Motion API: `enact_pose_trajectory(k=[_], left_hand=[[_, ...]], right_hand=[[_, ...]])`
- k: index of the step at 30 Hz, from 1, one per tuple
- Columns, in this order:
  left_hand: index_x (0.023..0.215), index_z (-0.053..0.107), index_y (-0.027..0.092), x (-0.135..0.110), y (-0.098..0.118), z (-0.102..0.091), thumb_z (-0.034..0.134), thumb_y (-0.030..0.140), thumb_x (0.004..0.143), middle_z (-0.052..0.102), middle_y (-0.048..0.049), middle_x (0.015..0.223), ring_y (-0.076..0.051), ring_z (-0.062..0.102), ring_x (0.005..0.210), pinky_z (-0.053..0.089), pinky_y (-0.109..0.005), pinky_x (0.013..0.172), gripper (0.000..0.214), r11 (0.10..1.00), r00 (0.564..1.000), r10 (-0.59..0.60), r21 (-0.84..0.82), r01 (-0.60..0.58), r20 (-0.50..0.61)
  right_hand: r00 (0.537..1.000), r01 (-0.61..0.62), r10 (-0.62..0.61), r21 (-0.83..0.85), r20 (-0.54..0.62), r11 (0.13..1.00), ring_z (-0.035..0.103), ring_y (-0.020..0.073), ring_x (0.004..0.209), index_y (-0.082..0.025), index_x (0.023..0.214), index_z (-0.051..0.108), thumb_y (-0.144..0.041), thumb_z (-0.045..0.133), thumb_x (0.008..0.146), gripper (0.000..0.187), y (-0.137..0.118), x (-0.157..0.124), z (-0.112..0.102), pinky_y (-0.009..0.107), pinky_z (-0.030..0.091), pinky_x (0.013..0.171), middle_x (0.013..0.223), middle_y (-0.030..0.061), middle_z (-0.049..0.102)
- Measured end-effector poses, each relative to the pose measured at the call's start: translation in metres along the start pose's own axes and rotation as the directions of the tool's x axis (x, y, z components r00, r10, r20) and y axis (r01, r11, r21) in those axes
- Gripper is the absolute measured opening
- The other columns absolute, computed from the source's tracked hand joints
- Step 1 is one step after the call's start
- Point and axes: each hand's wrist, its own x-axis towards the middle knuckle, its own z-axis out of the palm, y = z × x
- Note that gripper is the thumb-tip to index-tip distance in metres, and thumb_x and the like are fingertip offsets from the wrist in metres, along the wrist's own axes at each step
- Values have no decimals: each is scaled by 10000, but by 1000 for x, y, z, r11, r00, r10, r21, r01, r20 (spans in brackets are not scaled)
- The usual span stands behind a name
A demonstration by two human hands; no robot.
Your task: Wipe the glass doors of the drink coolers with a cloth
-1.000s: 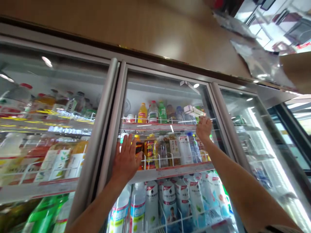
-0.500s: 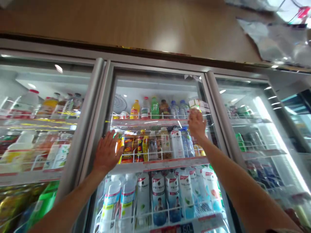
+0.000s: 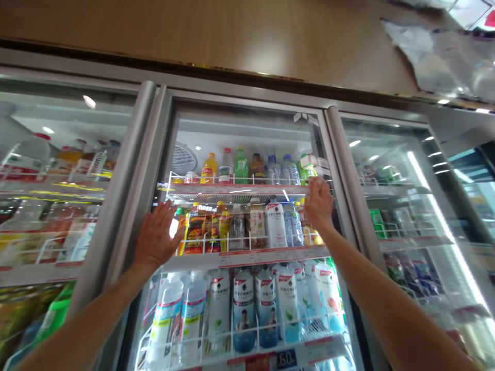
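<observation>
In front of me stands the middle glass door [image 3: 240, 121] of a drinks fridge. My left hand [image 3: 158, 234] lies at its left side, beside the grey frame, fingers spread and flat. Near the right side my right hand [image 3: 318, 202] reaches up to the glass, its fingers stretched and holding nothing; whether both palms press the pane I cannot tell. Behind the glass, an orange drink bottle [image 3: 209, 168] and a green bottle [image 3: 241, 167] stand on the top shelf. Tall white-labelled bottles [image 3: 243, 312] fill the lower shelf.
Grey vertical frames [image 3: 127, 170] separate the doors. More bottles stand behind the left door, such as a large red-capped one [image 3: 29, 154]. Cans and bottles sit behind the right door [image 3: 386, 149]. Above runs a brown panel [image 3: 193, 31], with clear plastic bags [image 3: 444, 62] at its right.
The view has shifted slightly, so the fridge sits a little further left and higher. Both hands stay at the glass, with the right hand appearing slightly lower and further right.
</observation>
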Motion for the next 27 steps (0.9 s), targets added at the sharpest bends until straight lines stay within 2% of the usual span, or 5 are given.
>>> enact_pose_trajectory(k=[4,10,18,23,27], left_hand=[[1352,378,147,0,0,-1,352,407,854,369,-142,1429,-299,287,1347,244,-510,1076,562,1000,1000,1,-23,-1,7],[1329,401,117,1,0,-4,338,419,862,375,-162,1421,-293,284,1348,238,-494,1085,560,1000,999,0,-10,1,32],[1343,362,170,-2,-2,-3,370,409,864,372,-134,1427,-272,280,1353,244,-479,1090,535,999,1000,29,14,-29,13],[1318,359,127,-1,-3,0,362,412,869,384,-166,1403,-263,296,1343,248,-459,1096,532,998,1000,12,-56,-12,-1],[1297,375,113,-5,-7,-9,349,393,872,363,-175,1413,-259,264,1359,250,-451,1096,510,995,998,44,-96,-40,48]], right_hand=[[990,-88,94,66,-101,994,280,288,1331,-145,1334,433,-255,304,884,481,-11,-3,7,529,267,1043,1433,149,341],[828,534,-557,205,71,820,164,193,1386,-289,1352,406,-212,358,881,480,-115,-47,11,427,159,1126,1486,2,291],[992,-121,116,143,37,982,181,330,1360,-103,1344,424,-174,373,871,481,-79,1,6,540,171,1076,1475,190,244],[890,399,-439,257,124,880,119,238,1397,-255,1374,370,-232,392,883,492,-198,-67,15,465,133,1131,1513,19,207],[703,630,-696,327,146,705,114,188,1399,-294,1383,332,-229,380,891,499,-210,-92,6,437,121,1144,1512,-31,208]])
